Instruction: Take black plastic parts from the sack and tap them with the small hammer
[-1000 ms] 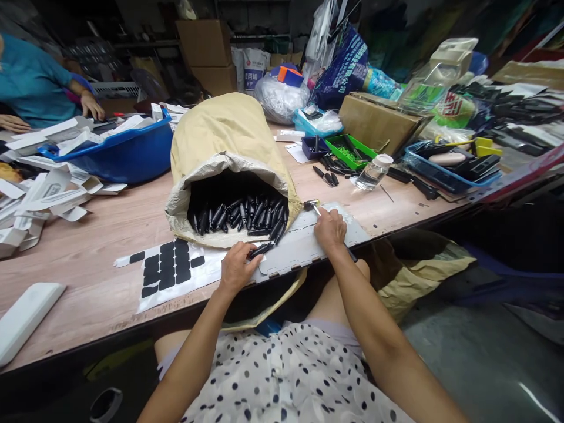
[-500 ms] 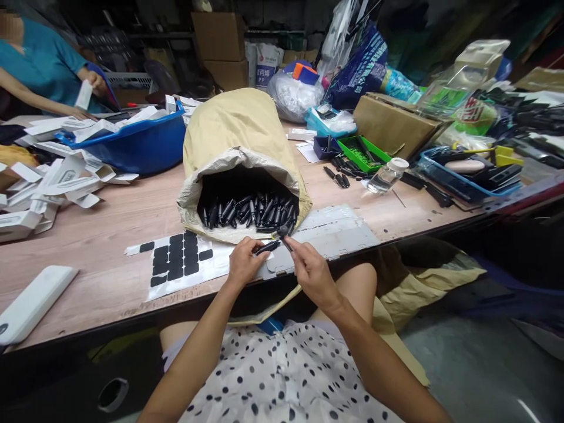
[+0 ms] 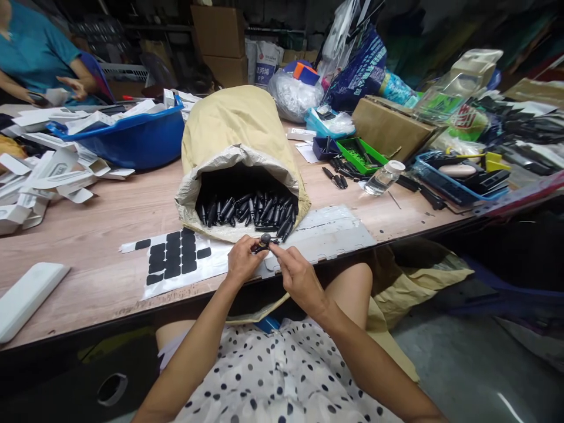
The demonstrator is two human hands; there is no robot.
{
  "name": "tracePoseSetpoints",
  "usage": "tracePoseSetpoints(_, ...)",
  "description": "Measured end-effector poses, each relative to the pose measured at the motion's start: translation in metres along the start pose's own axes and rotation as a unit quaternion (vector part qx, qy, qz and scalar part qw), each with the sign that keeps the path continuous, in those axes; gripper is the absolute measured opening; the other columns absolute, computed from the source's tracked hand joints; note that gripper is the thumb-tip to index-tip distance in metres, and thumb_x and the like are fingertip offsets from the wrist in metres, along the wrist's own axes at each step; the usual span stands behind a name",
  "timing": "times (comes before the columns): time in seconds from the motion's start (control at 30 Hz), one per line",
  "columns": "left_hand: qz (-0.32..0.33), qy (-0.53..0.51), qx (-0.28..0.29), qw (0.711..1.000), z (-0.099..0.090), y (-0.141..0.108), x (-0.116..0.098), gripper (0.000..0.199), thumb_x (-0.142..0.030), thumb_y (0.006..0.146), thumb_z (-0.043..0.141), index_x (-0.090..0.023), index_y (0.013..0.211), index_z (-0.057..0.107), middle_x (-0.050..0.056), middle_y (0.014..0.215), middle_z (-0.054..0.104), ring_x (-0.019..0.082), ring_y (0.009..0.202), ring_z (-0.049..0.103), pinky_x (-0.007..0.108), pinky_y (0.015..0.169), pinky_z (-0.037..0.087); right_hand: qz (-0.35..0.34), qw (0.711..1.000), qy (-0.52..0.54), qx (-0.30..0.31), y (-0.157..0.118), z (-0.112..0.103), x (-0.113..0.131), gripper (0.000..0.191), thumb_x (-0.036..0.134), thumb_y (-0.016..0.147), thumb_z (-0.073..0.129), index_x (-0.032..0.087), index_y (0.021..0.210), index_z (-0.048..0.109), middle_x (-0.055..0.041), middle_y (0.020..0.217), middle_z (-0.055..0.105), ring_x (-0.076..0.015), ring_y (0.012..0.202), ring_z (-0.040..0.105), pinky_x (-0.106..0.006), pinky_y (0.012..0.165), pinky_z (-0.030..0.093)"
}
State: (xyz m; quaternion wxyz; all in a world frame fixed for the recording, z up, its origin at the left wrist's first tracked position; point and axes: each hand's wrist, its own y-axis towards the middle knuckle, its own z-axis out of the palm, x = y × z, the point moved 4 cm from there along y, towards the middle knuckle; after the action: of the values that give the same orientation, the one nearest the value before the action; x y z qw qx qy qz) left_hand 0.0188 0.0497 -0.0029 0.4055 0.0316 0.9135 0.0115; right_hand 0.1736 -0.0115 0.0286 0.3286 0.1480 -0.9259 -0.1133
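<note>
My left hand (image 3: 242,258) is closed on a small black part (image 3: 261,248) at the table's front edge. My right hand (image 3: 297,273) points its index finger at a dark, round-ended piece (image 3: 265,239) that meets the black part; its other fingers are curled. Just beyond my hands lies an open tan sack (image 3: 242,120) on its side, with many black cylindrical parts (image 3: 251,210) in its mouth. A white sheet with black rounded stickers (image 3: 174,255) lies left of my left hand. Under and right of my hands is a grey flat board (image 3: 339,232).
A blue basin (image 3: 132,141) with white boxes is at the left, near a person in teal (image 3: 37,50). A white oblong device (image 3: 29,299) lies front left. To the right are a green tray (image 3: 376,158), a clear bottle (image 3: 384,178) and a blue tray (image 3: 467,197).
The round-ended piece and my right fingers have moved left, to my left hand. The person in teal has lowered the white box and spread one hand. The view has shifted slightly.
</note>
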Motion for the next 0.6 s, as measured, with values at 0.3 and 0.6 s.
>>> tracePoseSetpoints(0.3,0.010,0.032,-0.006,0.999,0.001,-0.002,-0.002,0.010,-0.023,0.074,0.072,-0.024,0.083,0.070,-0.001,0.084,0.063,0.017,0.078,0.061,0.028,0.070,0.046,0.110,0.984,-0.094,-0.106,0.027,-0.046,-0.044,0.044,0.023,0.099,0.039,0.026,0.135,0.063,-0.0065,0.095,0.062,-0.0190,0.082,0.059,-0.029,0.072,0.050)
tracePoseSetpoints(0.6,0.033,0.046,-0.002,0.998,0.001,-0.004,-0.001,0.008,-0.026,0.078,0.070,-0.024,0.086,0.068,0.000,0.084,0.063,0.018,0.079,0.061,0.029,0.071,0.047,0.313,0.906,-0.274,-0.074,0.076,-0.062,-0.134,0.041,0.019,0.095,0.043,0.022,0.126,0.070,-0.0138,0.104,0.061,-0.0242,0.095,0.054,-0.031,0.073,0.038)
